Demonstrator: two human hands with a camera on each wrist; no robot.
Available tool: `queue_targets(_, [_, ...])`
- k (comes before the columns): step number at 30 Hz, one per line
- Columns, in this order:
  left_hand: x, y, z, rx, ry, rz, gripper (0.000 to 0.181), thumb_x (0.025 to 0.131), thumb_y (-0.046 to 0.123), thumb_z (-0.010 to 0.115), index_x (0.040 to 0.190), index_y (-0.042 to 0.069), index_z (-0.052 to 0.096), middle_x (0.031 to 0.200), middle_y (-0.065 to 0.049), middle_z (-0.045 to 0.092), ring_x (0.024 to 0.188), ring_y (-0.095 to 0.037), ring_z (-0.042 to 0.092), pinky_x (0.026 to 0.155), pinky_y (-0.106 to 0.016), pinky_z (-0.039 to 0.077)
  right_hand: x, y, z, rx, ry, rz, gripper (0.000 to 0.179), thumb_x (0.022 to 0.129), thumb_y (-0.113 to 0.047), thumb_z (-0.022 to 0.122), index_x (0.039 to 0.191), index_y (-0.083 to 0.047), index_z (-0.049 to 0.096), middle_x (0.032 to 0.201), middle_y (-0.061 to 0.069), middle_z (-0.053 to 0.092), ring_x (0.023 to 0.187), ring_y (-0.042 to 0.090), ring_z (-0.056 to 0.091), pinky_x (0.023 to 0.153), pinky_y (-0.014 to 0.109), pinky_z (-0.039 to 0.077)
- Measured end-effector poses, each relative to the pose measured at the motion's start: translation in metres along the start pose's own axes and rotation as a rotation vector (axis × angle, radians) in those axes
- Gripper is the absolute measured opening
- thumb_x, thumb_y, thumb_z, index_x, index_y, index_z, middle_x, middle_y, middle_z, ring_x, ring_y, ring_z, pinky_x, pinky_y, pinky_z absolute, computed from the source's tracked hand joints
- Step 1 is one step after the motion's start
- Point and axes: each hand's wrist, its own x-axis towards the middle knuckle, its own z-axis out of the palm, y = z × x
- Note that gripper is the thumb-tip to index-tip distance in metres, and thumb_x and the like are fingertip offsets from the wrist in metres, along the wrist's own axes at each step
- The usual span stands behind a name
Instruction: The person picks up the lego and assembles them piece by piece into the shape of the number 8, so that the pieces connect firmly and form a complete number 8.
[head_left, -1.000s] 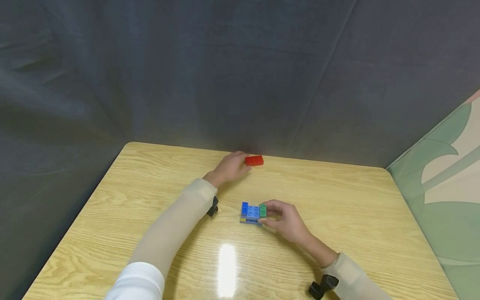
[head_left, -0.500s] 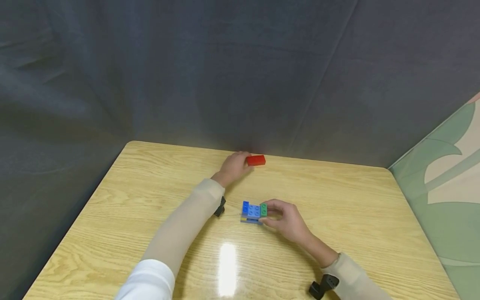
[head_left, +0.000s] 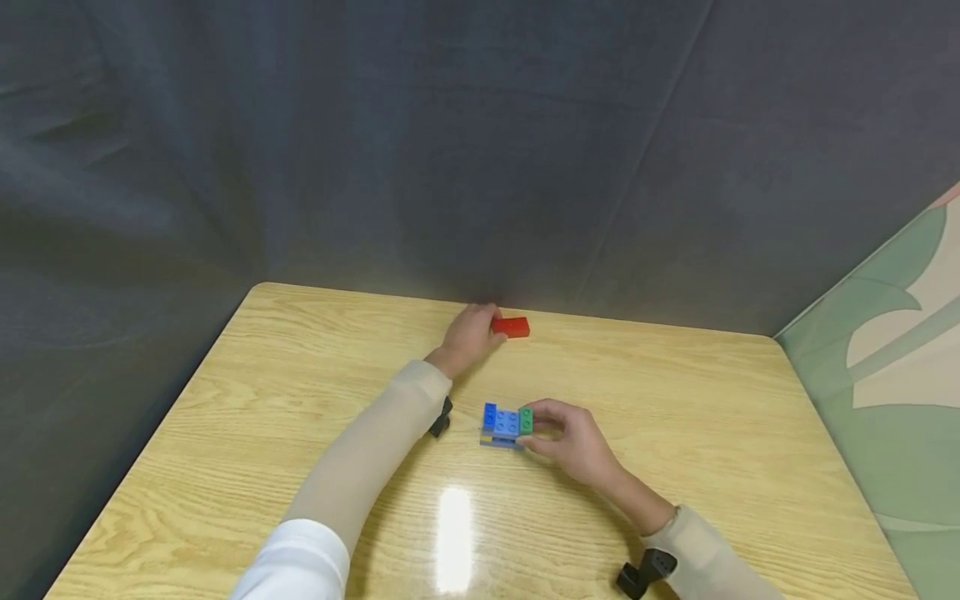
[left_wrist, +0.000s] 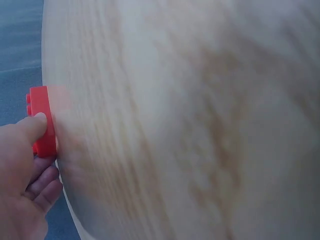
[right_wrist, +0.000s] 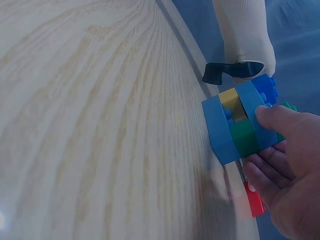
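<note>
My left hand (head_left: 468,337) pinches a red toy brick (head_left: 512,327) by its left end, near the table's back edge. In the left wrist view the thumb presses on the studded brick's side, close to the tabletop. My right hand (head_left: 573,442) grips the right end of a built block of toy bricks (head_left: 507,423) at mid-table. On top of that block sit a dark blue brick (head_left: 490,414) at the left and a green brick (head_left: 527,420) at the right. The right wrist view shows a yellow brick (right_wrist: 231,104) and another green brick (right_wrist: 245,138) between two blue layers.
The wooden table (head_left: 675,400) carries a bright light reflection in front of the block. A dark curtain (head_left: 480,150) hangs behind the back edge and along the left. A green and beige patterned panel (head_left: 900,400) stands at the right. Each wrist wears a black mount (head_left: 647,573).
The left forearm has shifted a little to the right. The red brick, still in the left hand, has moved slightly right and then slightly nearer. The right hand and built block stay in place.
</note>
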Motion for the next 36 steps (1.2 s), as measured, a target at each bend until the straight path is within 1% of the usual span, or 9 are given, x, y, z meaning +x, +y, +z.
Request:
queue_targets(6, [0.001, -0.001, 0.004, -0.017, -0.001, 0.005, 0.033, 0.098, 0.022, 0.071, 0.126, 0.006, 0.066, 0.118, -0.008, 0.069, 0.107, -0.022, 0.061, 0.094, -0.035, 0.052, 0.0, 0.0, 0.002, 0.006, 0.004, 0.003, 0.031, 0.086, -0.004, 0.081, 0.115, 0.001, 0.07, 0.11, 0.013, 0.073, 0.1, 0.027, 0.072, 0.086, 0.029, 0.058])
queue_targets(12, [0.001, -0.001, 0.005, -0.015, -0.03, -0.01, 0.035, 0.099, 0.025, 0.068, 0.128, 0.005, 0.065, 0.124, -0.009, 0.067, 0.114, -0.024, 0.059, 0.099, -0.036, 0.05, 0.0, 0.0, 0.002, -0.002, 0.004, 0.008, 0.031, 0.086, -0.005, 0.082, 0.114, -0.001, 0.07, 0.11, 0.011, 0.073, 0.1, 0.025, 0.072, 0.086, 0.029, 0.058])
queue_targets(18, [-0.002, 0.0, 0.003, -0.034, -0.008, 0.005, 0.035, 0.099, 0.026, 0.067, 0.127, 0.005, 0.065, 0.124, -0.01, 0.067, 0.113, -0.023, 0.059, 0.099, -0.036, 0.05, 0.0, 0.0, 0.001, -0.011, 0.003, 0.004, 0.031, 0.086, -0.005, 0.082, 0.115, -0.002, 0.071, 0.111, 0.011, 0.073, 0.1, 0.025, 0.071, 0.086, 0.029, 0.058])
queue_targets(25, [-0.005, 0.001, -0.003, -0.057, 0.009, 0.033, 0.041, 0.099, 0.028, 0.066, 0.133, 0.005, 0.063, 0.125, -0.01, 0.067, 0.112, -0.024, 0.06, 0.1, -0.037, 0.05, 0.0, 0.002, 0.002, 0.008, 0.008, -0.005, 0.031, 0.085, -0.003, 0.082, 0.114, 0.0, 0.071, 0.109, 0.011, 0.073, 0.1, 0.026, 0.072, 0.085, 0.028, 0.058])
queue_targets(28, [-0.006, -0.001, -0.005, -0.062, 0.017, 0.04, 0.04, 0.098, 0.027, 0.067, 0.131, 0.005, 0.063, 0.125, -0.01, 0.067, 0.112, -0.025, 0.061, 0.105, -0.038, 0.047, 0.0, 0.002, 0.002, 0.01, 0.008, -0.006, 0.031, 0.085, -0.004, 0.082, 0.114, 0.0, 0.07, 0.109, 0.012, 0.073, 0.1, 0.026, 0.072, 0.085, 0.028, 0.058])
queue_targets(31, [-0.006, -0.003, -0.007, -0.051, 0.018, 0.062, 0.039, 0.098, 0.027, 0.068, 0.13, 0.005, 0.064, 0.123, -0.01, 0.067, 0.113, -0.025, 0.062, 0.116, -0.038, 0.037, -0.001, 0.001, 0.001, 0.01, 0.006, -0.002, 0.031, 0.086, -0.004, 0.081, 0.115, 0.0, 0.07, 0.11, 0.012, 0.073, 0.1, 0.027, 0.072, 0.085, 0.028, 0.058])
queue_targets(33, [-0.007, -0.003, -0.009, -0.049, 0.019, 0.079, 0.038, 0.098, 0.027, 0.068, 0.129, 0.005, 0.064, 0.121, -0.009, 0.067, 0.112, -0.025, 0.062, 0.119, -0.038, 0.031, -0.001, 0.001, 0.001, 0.005, 0.004, 0.0, 0.031, 0.086, -0.004, 0.081, 0.115, 0.0, 0.07, 0.11, 0.012, 0.073, 0.1, 0.026, 0.072, 0.085, 0.028, 0.058])
queue_targets(35, [-0.008, -0.003, -0.011, -0.05, 0.023, 0.092, 0.037, 0.098, 0.027, 0.069, 0.127, 0.005, 0.064, 0.119, -0.008, 0.067, 0.11, -0.025, 0.062, 0.119, -0.038, 0.032, -0.001, 0.001, 0.001, 0.001, 0.002, -0.002, 0.031, 0.086, -0.004, 0.081, 0.115, 0.0, 0.07, 0.11, 0.012, 0.073, 0.1, 0.027, 0.072, 0.086, 0.028, 0.058])
queue_targets(36, [-0.009, -0.002, -0.012, -0.054, 0.026, 0.096, 0.036, 0.098, 0.027, 0.069, 0.127, 0.005, 0.065, 0.118, -0.008, 0.067, 0.109, -0.024, 0.062, 0.117, -0.037, 0.035, -0.001, 0.001, 0.0, -0.001, 0.001, -0.004, 0.031, 0.086, -0.005, 0.081, 0.115, 0.0, 0.07, 0.11, 0.012, 0.073, 0.1, 0.027, 0.072, 0.086, 0.028, 0.058])
